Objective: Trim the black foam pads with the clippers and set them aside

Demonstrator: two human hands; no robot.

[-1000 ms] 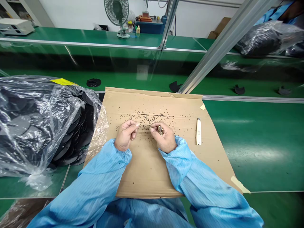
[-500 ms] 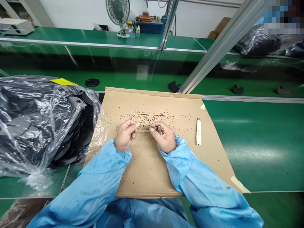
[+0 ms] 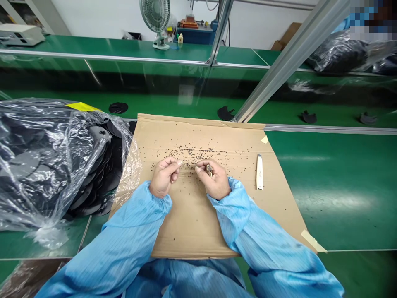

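Observation:
My left hand [image 3: 164, 176] is closed in a pinch above the cardboard sheet [image 3: 186, 223], thumb against forefinger. Whatever is between those fingertips is too small to make out. To its right, my right hand [image 3: 216, 179] curls round a small shiny metal tool [image 3: 209, 170], mostly hidden in the palm. Its thumb and forefinger meet at the tip, facing my left hand across a short gap. Many tiny black bits [image 3: 192, 154] lie scattered on the cardboard around and beyond both hands. A white-handled blade tool [image 3: 259, 171] rests farther right on the sheet.
A clear plastic bag [image 3: 52, 165] of black flat pieces [image 3: 99, 165] stands at left, overlapping the cardboard's edge. Behind is a green belt [image 3: 173, 105] carrying black cut pieces [image 3: 226, 113]. A slanted metal post [image 3: 288, 62] rises at the right. Tape [image 3: 313, 241] holds a cardboard corner.
The black pieces on the green belt have shifted slightly left. Both hands look the same and stay in place. The fan head at the back has turned a little.

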